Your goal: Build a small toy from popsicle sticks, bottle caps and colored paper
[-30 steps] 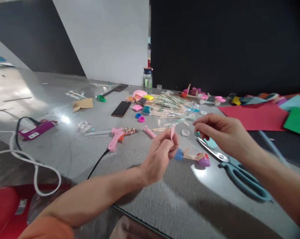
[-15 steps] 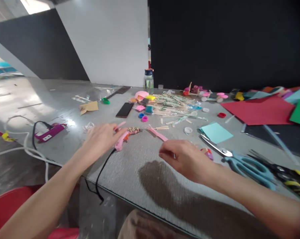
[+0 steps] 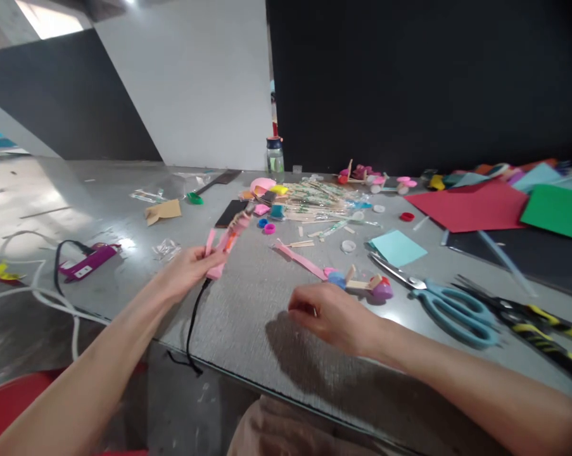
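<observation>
My left hand is wrapped round a pink glue gun, its nozzle tilted up and to the right above the table. A black cord trails from its handle over the front edge. My right hand hovers low over the table with its fingers curled in, and nothing shows in them. Just beyond it sits a small wheeled stick toy with blue, red and purple parts. A pink strip lies behind, slanting towards that toy.
Blue-handled scissors and black-yellow pliers lie at the right, near coloured paper. Wrapped sticks, bottle caps, a phone and a bottle are farther back. A purple power strip lies left.
My left hand has tipped the glue gun from lying low and sideways to pointing upward. My right hand has shifted slightly, and more of the wheeled toy shows. The view has moved a little.
</observation>
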{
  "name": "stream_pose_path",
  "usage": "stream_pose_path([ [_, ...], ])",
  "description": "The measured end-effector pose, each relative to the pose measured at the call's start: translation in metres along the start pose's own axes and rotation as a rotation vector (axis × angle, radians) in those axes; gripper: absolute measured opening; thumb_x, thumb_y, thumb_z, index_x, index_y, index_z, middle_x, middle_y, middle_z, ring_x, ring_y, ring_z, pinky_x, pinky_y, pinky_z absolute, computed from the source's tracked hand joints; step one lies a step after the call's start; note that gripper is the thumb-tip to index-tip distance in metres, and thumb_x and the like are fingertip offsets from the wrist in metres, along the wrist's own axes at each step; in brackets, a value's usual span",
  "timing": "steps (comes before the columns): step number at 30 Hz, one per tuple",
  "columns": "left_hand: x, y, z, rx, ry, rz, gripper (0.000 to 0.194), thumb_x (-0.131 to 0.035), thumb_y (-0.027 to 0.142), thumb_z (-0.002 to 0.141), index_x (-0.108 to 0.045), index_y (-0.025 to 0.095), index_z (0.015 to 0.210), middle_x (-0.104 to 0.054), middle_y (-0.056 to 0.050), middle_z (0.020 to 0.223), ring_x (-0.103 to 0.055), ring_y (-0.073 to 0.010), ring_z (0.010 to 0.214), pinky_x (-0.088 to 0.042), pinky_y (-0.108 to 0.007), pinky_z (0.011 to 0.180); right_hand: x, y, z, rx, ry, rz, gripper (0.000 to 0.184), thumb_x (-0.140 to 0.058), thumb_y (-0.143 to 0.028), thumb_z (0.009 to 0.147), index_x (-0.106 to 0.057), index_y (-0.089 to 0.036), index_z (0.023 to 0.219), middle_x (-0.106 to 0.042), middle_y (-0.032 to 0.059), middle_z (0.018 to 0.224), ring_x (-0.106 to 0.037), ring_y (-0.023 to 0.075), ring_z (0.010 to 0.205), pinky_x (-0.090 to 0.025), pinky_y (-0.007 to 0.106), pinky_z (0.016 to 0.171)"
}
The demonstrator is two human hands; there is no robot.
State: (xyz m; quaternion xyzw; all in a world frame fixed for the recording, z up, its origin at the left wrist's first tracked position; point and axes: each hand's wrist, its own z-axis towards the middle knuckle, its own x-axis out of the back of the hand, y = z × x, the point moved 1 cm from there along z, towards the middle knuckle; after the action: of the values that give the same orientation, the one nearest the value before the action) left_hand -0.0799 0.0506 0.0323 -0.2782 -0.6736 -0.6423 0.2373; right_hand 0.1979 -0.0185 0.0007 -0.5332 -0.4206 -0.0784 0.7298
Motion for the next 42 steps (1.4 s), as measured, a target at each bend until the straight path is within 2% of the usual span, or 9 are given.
stream_pose_path([
  [6,-0.029,0.073,-0.050,-0.114,-0.246,-0.683,0.046,-0.074,0.062,0.077,-0.073,0.017,0.085,-0.056,-0.001,0.071,-0.032,-0.0078,0.052,-0.023,-0.025,0.045,0.014,-0.013,-0.003,0.014,0.143,0.607,0.047,-0.056,-0.053,0.101,-0.064,-0.015,0.127,-0.071,0.0130,0.114,-0.068,0.0214,0.101,-0.057,0.035,0.082],
  [11,-0.084,0.100,-0.078,-0.029,-0.531,-1.036,0.051,-0.086,0.064,0.067,-0.071,0.018,0.081,-0.056,0.000,0.067,-0.041,-0.0076,0.054,-0.031,-0.021,0.045,0.015,-0.028,-0.039,0.126,0.185,0.985,0.042,-0.056,-0.061,0.100,-0.069,-0.028,0.124,-0.067,0.0077,0.134,-0.058,0.0257,0.131,-0.047,0.044,0.112],
  [17,-0.159,0.108,-0.085,0.024,-0.736,-1.149,0.057,-0.085,0.070,0.065,-0.066,0.020,0.084,-0.053,0.003,0.064,-0.042,-0.0075,0.051,-0.030,-0.021,0.043,0.017,-0.022,-0.074,-0.111,0.387,1.021,0.057,-0.066,-0.073,0.085,-0.072,-0.026,0.117,-0.074,0.0121,0.117,-0.069,0.0320,0.110,-0.060,0.047,0.088],
  [21,-0.184,0.117,-0.090,-0.025,-0.850,-1.117,0.060,-0.080,0.073,0.070,-0.053,0.020,0.072,-0.035,0.008,0.056,-0.025,-0.0049,0.045,-0.016,-0.023,0.042,0.030,-0.016,-0.089,-0.130,0.614,1.042,0.039,-0.073,-0.061,0.084,-0.073,-0.026,0.102,-0.077,0.0093,0.113,-0.071,0.0297,0.108,-0.061,0.041,0.083],
  [24,-0.181,0.110,-0.088,-0.127,-0.798,-0.959,0.048,-0.073,0.064,0.083,-0.058,0.019,0.074,-0.028,0.010,0.054,-0.019,-0.0062,0.046,-0.012,-0.025,0.044,0.046,-0.009,-0.104,-0.107,0.774,0.982,0.027,-0.074,-0.050,0.087,-0.071,-0.027,0.102,-0.078,0.0062,0.107,-0.073,0.0244,0.097,-0.060,0.038,0.081],
  [30,-0.145,0.081,-0.036,-0.323,-0.286,-0.513,0.023,-0.073,0.042,0.084,-0.069,0.021,0.092,-0.033,0.008,0.060,-0.028,-0.0104,0.052,-0.022,-0.027,0.052,0.071,0.024,-0.133,-0.263,0.828,0.601,0.023,-0.068,-0.046,0.096,-0.070,-0.023,0.094,-0.069,0.0011,0.072,-0.057,0.0148,0.057,-0.042,0.029,0.052],
  [35,-0.139,0.071,0.014,-0.385,-0.309,-0.270,0.025,-0.081,0.036,0.073,-0.062,0.021,0.076,-0.053,0.001,0.064,-0.056,-0.0194,0.066,-0.037,-0.028,0.058,0.076,0.035,-0.134,-0.402,0.737,0.661,0.039,-0.062,-0.058,0.094,-0.068,-0.020,0.098,-0.070,0.0053,0.076,-0.056,0.0155,0.053,-0.042,0.028,0.043],
  [39,-0.150,0.070,0.029,-0.380,-0.319,-0.258,0.024,-0.081,0.037,0.072,-0.065,0.021,0.080,-0.058,0.000,0.064,-0.060,-0.0212,0.066,-0.039,-0.028,0.056,0.079,0.034,-0.125,-0.347,0.701,0.810,0.042,-0.055,-0.058,0.094,-0.066,-0.022,0.112,-0.070,0.0132,0.118,-0.064,0.0183,0.070,-0.043,0.025,0.040],
  [42,-0.157,0.068,0.030,-0.360,-0.317,-0.303,0.025,-0.081,0.039,0.072,-0.068,0.021,0.085,-0.063,-0.002,0.069,-0.060,-0.0209,0.068,-0.040,-0.027,0.055,0.078,0.036,-0.123,-0.317,0.648,0.924,0.044,-0.050,-0.059,0.095,-0.066,-0.021,0.112,-0.068,0.0139,0.120,-0.061,0.0167,0.069,-0.039,0.023,0.037],
])
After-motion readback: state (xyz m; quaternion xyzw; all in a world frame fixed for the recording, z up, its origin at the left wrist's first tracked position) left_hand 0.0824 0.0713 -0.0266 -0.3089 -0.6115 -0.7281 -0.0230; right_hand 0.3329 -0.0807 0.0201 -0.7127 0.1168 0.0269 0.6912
